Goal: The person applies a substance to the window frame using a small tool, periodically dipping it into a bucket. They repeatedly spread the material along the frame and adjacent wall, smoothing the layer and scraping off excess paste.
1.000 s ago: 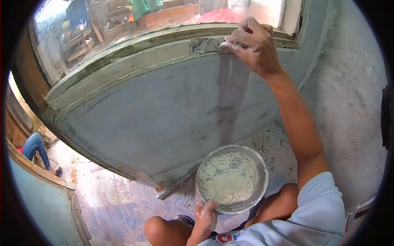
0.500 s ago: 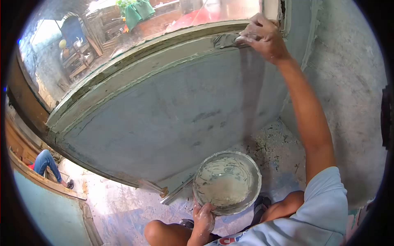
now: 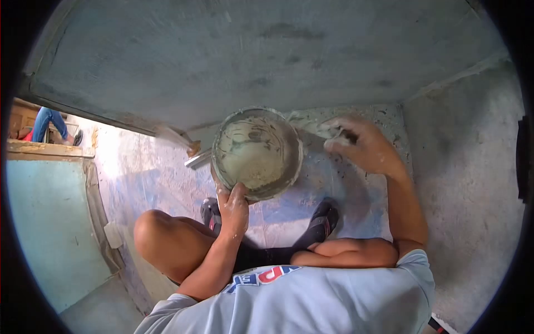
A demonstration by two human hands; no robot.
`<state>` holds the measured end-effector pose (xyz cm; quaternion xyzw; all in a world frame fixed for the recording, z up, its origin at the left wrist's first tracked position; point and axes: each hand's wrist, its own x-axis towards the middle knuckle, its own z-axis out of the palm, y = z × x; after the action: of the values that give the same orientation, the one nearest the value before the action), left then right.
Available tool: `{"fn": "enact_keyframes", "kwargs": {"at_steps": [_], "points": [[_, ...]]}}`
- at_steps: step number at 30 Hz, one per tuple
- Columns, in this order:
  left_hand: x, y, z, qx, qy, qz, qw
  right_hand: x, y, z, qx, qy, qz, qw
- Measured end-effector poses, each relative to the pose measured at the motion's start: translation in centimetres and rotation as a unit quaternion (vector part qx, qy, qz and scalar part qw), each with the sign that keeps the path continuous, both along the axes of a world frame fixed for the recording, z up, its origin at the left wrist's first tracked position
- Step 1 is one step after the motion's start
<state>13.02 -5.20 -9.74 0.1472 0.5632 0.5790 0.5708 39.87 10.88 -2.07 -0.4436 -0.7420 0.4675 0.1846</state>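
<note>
Below the grey panel (image 3: 250, 50), the left hand (image 3: 233, 207) grips a bowl (image 3: 300, 151) by its rim, the right hand (image 3: 364, 146) closed on a blurred scraper (image 3: 314, 125) beside it; little filler (image 3: 253, 164) seems left, panel coverage apparently patchy.

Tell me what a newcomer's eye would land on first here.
The round bowl, dead centre and smeared with pale paste, is gripped at its near rim by the left hand. Just right of it, the paste-dusted right hand hovers by the rim, blurred, with its fingers curled. Behind both, a big grey-blue panel fills the top of the view.
</note>
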Motion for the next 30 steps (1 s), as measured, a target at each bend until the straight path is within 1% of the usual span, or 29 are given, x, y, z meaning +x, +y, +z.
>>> {"fn": "enact_keyframes", "kwargs": {"at_steps": [1,2,3,4,5,6,8,9,10,12,13,14,15,16,17,18,19,20,21,22,23,26,28,29,30], "points": [[-0.2,-0.4,-1.5,0.012,0.04,0.001,0.999,-0.7,-0.6,-1.6,0.087,0.001,0.054,0.995],[-0.6,-0.5,-2.8,0.026,0.078,0.001,0.997,-1.6,-1.0,-2.6,0.176,0.0,0.107,0.979],[-0.8,-0.9,-3.6,0.029,0.099,-0.002,0.995,-2.4,-1.3,-1.9,0.089,-0.049,0.13,0.986],[0.5,-0.6,-3.1,0.045,0.131,0.027,0.99,-2.7,-1.3,-2.7,0.087,-0.04,0.129,0.987],[1.0,-0.3,-2.2,0.061,0.16,0.053,0.984,-3.7,-1.1,-3.2,0.103,-0.055,0.158,0.98],[-0.6,-1.7,-4.1,0.028,0.24,-0.048,0.969,-4.4,-1.0,-3.8,0.118,-0.069,0.184,0.973],[0.8,-0.8,-1.7,0.059,0.308,-0.003,0.949,-5.2,-0.7,-6.5,0.131,-0.033,0.163,0.977],[-1.5,-2.5,-5.3,0.023,0.322,-0.059,0.945,-6.0,-0.3,-7.3,0.117,-0.104,0.199,0.967],[-0.9,-1.7,-3.9,0.026,0.327,-0.071,0.942,-6.7,-0.1,-7.7,0.101,-0.175,0.234,0.951],[0.8,-0.1,-1.4,0.115,0.383,-0.022,0.916,-7.9,0.2,-8.1,0.109,-0.17,0.192,0.96],[-4.2,-3.5,-8.6,-0.017,0.279,-0.075,0.957,-8.4,0.5,-8.2,0.119,-0.168,0.164,0.965],[-3.9,-3.0,-7.8,-0.015,0.3,-0.093,0.949,-8.8,1.0,-7.0,0.117,-0.163,0.157,0.967],[-2.8,-2.2,-6.3,-0.013,0.32,-0.109,0.941,-9.0,1.9,-4.6,-0.075,-0.131,0.115,0.982],[-1.5,-1.5,-4.9,0.006,0.214,-0.028,0.976,-9.0,2.4,-3.3,-0.263,-0.092,0.07,0.958],[-1.2,-1.5,-4.5,-0.015,0.237,-0.04,0.971,-9.0,2.3,-4.0,-0.261,-0.087,0.068,0.959],[-1.1,-1.6,-4.3,-0.034,0.26,-0.052,0.964,-8.9,2.0,-5.3,-0.277,-0.039,0.04,0.959],[-0.6,-1.4,-3.8,-0.032,0.253,-0.042,0.966,-8.9,1.8,-6.7,-0.294,0.008,0.013,0.956],[-0.4,-1.2,-3.6,-0.023,0.235,-0.039,0.971,-9.2,1.2,-8.0,-0.292,0.012,0.013,0.956],[-0.3,-1.1,-3.5,-0.015,0.215,-0.035,0.976,-9.5,0.3,-9.6,-0.16,0.013,0.012,0.987],[-0.1,-0.6,-3.6,-0.004,0.173,-0.001,0.985,-10.0,-0.4,-11.2,-0.027,0.013,0.01,0.999],[-0.8,-0.9,-4.8,-0.003,0.169,-0.009,0.986,-10.4,-0.7,-13.0,0.087,-0.013,0.034,0.996],[-1.6,-1.4,-5.8,-0.018,0.136,-0.018,0.99,-11.6,-2.1,-12.6,0.118,-0.026,0.038,0.992],[-1.7,-1.6,-5.9,-0.076,0.157,-0.086,0.981,-12.6,-3.3,-13.7,0.124,-0.019,0.027,0.992],[-1.6,-1.6,-6.0,-0.076,0.157,-0.086,0.981,-13.1,-3.8,-14.5,0.131,-0.013,0.016,0.991],[-1.4,-1.6,-6.2,-0.051,0.138,-0.076,0.986,-13.6,-4.2,-15.5,0.133,-0.012,0.016,0.991]]}}
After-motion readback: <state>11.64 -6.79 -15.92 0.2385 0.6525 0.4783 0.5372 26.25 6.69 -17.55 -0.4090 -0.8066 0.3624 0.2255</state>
